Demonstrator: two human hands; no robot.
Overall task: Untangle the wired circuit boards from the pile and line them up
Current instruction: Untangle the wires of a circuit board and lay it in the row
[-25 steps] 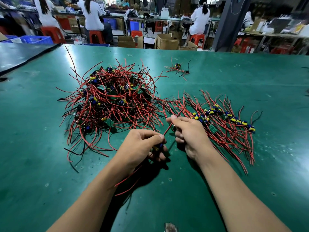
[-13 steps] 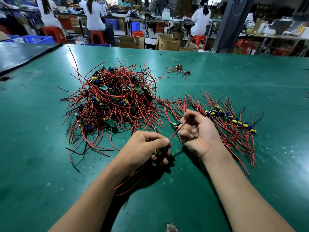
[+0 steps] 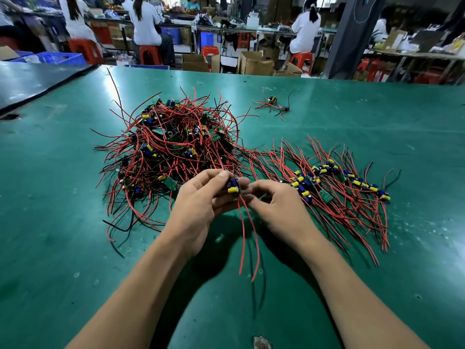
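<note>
Two thin red wires (image 3: 243, 238) hang over the green table (image 3: 75, 248) from a small circuit board with blue and yellow parts (image 3: 233, 188). The left hand (image 3: 201, 205) pinches this board in curled fingers. The right hand (image 3: 274, 210), curled too, seems to pinch its wires. Farther right lies a row of wired boards (image 3: 334, 177); farther left, the big tangled pile (image 3: 171, 147).

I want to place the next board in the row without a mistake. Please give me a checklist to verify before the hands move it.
1. Left hand grips the small circuit board with blue and yellow parts: ok.
2. Its lower red wires hang free above the green table: ok.
3. Its upper wires clear of the tangled red-wire pile: cannot tell.
4. Right hand pinching the board: cannot tell.
5. Row of lined-up boards lies right of both hands: ok.
</note>
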